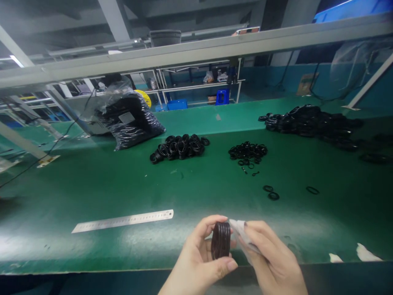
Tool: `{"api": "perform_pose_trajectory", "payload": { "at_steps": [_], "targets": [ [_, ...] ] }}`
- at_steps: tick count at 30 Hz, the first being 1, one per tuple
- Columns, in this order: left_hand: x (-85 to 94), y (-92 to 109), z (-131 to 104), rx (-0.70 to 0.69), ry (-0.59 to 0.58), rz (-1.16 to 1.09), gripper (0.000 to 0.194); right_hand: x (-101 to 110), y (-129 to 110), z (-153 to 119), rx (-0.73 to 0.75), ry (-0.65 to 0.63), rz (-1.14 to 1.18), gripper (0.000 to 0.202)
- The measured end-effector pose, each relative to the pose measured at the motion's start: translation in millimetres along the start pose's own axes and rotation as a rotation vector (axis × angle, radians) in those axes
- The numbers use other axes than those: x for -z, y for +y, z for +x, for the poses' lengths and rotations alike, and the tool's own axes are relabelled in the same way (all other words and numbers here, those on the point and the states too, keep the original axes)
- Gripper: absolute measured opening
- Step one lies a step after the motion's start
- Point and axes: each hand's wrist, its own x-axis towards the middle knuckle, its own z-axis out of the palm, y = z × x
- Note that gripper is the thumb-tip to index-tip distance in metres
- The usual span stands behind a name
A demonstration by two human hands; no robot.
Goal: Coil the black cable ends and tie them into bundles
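Note:
A short stack of black rings is gripped between the thumb and fingers of my left hand, just over the table's front edge. To its right, my right hand pinches a whitish cloth, whose tip is close beside the stack's right side. Whether the cloth touches the rings cannot be made out. Beyond the hands, bundled black rings lie on the green table, with a heap of smaller loose rings to their right.
A steel ruler lies at front left. Behind it stands a plastic bag of black items. A large pile of black rings is at back right. Several loose rings lie nearer, and white scraps rest by the front edge.

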Motion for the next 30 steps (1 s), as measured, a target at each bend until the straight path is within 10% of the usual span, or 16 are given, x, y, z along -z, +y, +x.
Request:
{"api": "perform_pose_trajectory", "payload": {
  "at_steps": [14,30],
  "targets": [
    [-3.1,2.6,2.3,0.024,0.087,0.056,0.057,22.3,-2.5,15.0,0.607,-0.199,-0.476,0.028],
    [-9.1,4.4,-0.4,0.107,0.08,0.07,0.066,27.6,4.3,17.9,0.388,-0.197,-0.459,0.03]
  ]
}}
